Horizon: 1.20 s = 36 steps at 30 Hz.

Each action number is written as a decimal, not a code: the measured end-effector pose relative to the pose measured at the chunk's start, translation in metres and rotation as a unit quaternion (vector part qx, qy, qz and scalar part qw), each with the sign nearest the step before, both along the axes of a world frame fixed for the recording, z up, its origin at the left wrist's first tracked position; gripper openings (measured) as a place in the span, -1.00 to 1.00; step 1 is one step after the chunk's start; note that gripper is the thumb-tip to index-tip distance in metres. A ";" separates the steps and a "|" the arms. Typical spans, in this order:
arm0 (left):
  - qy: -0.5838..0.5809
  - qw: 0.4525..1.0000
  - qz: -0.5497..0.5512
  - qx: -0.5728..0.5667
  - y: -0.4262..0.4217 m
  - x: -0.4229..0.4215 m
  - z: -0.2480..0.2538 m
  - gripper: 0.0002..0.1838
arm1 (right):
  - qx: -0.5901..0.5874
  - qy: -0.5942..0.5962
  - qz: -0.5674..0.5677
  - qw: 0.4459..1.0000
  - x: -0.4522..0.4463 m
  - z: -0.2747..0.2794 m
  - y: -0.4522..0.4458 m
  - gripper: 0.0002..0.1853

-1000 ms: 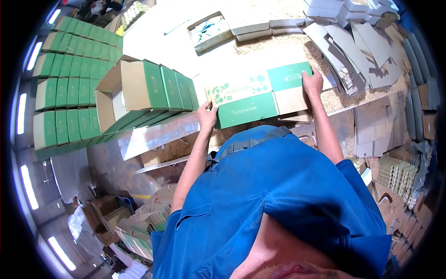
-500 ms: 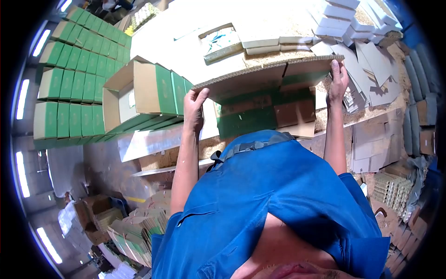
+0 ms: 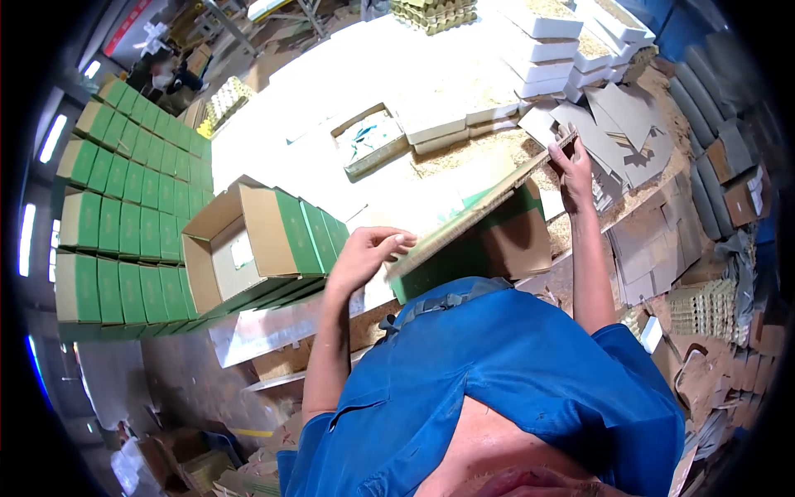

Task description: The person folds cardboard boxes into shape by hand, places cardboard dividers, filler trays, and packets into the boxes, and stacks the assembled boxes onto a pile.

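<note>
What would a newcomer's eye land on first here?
Probably the rows of green boxes stacked along the left side, with an open box beside them. Next, the tilted cardboard sheet near the middle, its upper end in the right hand. White boxes are piled at the upper right.

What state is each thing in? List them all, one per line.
Held cardboard: slanting, long edge up
Right hand: closed on its right end
Left hand: fingers bent, at its left end; contact unclear
Large box: open
Green boxes: stacked in rows
Shallow box: open, strips inside
White trays: stacked
Egg trays: stacked
</note>
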<state>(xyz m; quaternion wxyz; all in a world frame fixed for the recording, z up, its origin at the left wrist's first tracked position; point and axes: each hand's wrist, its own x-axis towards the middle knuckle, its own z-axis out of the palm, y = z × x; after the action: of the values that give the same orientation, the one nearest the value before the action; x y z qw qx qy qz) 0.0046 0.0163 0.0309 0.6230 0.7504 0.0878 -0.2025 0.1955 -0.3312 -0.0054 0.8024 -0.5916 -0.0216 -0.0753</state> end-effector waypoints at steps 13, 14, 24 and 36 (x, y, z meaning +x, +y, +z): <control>-0.028 0.983 -0.144 0.109 -0.043 -0.007 0.019 -0.54 | -0.058 0.001 0.007 0.998 0.005 -0.026 -0.016 -0.42; -0.105 0.986 -0.106 0.074 -0.038 -0.008 0.000 -0.54 | -0.045 -0.005 0.017 0.999 0.010 -0.033 -0.017 -0.41; -0.114 0.970 -0.111 0.186 -0.060 -0.014 0.037 -0.58 | -0.012 -0.001 0.043 0.999 0.015 -0.039 -0.020 -0.39; -0.224 0.957 -0.056 0.176 -0.042 0.005 0.048 -0.47 | -0.027 0.059 0.022 0.998 0.015 -0.019 -0.007 -0.43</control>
<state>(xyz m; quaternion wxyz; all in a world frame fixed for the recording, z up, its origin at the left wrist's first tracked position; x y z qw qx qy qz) 0.0094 -0.0261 0.0784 0.4721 0.8782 -0.0619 -0.0447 0.2102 -0.3380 -0.0240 0.7876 -0.6157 0.0104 -0.0224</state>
